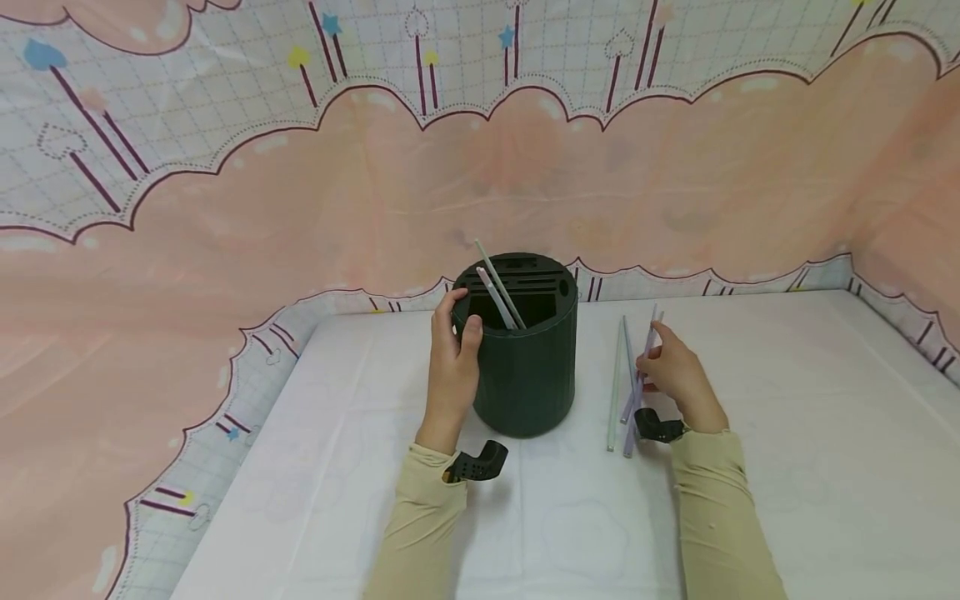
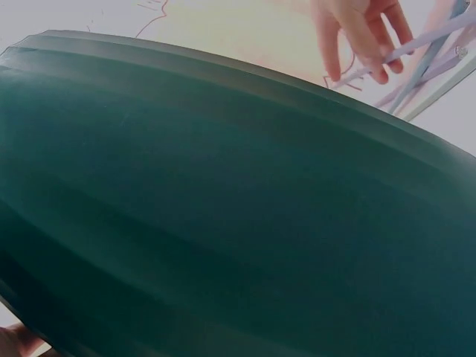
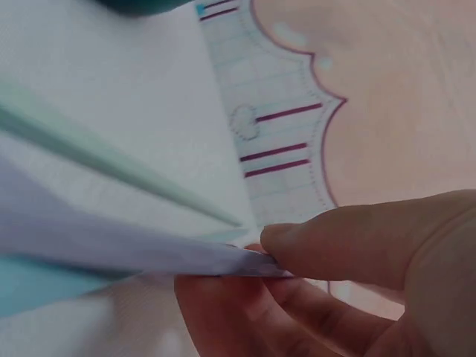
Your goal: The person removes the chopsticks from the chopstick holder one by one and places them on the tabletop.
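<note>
A dark green round pen holder (image 1: pixel 525 379) with a slotted top stands upright on the white table. Two thin pale sticks (image 1: pixel 497 292) lean inside its large front compartment. My left hand (image 1: pixel 452 367) grips the holder's left side near the rim, thumb in front; the holder's wall (image 2: pixel 238 201) fills most of the left wrist view. To its right, my right hand (image 1: pixel 678 379) pinches a thin lavender stick (image 3: pixel 201 256) near its far end, between thumb and fingertips. Beside that stick lie a pale green stick (image 1: pixel 615 392), a bluish one (image 1: pixel 628 342) and another lavender one (image 1: pixel 628 446).
Behind the white table (image 1: pixel 810 433) hangs a peach cloth (image 1: pixel 525 183) with a scalloped pattern, which also covers the left and right sides. Dark wrist-worn cameras (image 1: pixel 480 462) sit on both wrists, over beige sleeves.
</note>
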Motion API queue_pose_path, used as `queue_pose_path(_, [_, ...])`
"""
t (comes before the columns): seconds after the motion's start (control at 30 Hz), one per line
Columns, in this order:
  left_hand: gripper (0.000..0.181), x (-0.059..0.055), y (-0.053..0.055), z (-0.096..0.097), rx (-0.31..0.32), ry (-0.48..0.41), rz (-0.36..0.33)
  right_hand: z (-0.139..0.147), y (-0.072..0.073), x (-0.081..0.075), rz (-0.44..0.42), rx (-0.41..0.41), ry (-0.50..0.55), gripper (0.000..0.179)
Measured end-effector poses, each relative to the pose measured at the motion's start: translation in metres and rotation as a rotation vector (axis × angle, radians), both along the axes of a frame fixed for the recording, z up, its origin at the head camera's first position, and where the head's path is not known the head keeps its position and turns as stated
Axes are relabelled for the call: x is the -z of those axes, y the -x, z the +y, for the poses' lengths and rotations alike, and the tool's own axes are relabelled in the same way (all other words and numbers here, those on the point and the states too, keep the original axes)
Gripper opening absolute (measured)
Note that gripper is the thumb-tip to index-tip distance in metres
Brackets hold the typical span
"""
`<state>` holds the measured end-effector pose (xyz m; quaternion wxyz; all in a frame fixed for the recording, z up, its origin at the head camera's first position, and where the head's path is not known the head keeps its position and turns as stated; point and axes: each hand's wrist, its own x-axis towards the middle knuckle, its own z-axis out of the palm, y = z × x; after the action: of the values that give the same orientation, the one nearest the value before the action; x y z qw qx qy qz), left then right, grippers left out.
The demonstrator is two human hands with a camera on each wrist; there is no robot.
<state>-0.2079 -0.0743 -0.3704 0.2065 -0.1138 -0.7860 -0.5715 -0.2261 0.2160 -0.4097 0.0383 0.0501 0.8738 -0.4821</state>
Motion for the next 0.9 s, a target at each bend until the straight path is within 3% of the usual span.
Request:
queue_pose_path(0.37, [0.05, -0.002, 0.003, 0.0, 0.009, -0.008, 0.003, 0.0, 0.006, 0.012, -0.03, -0.008, -0.119, 0.044])
queue_pose_path(0.63, [0.051, -0.003, 0.005, 0.0, 0.009, -0.009, -0.018, 0.004, 0.004, 0.013, -0.004, -0.002, -0.248, 0.041])
queue_pose_path(0.9, [0.051, -0.003, 0.008, -0.001, 0.015, -0.01, -0.009, 0.006, 0.004, 0.009, -0.043, -0.017, -0.256, 0.041])
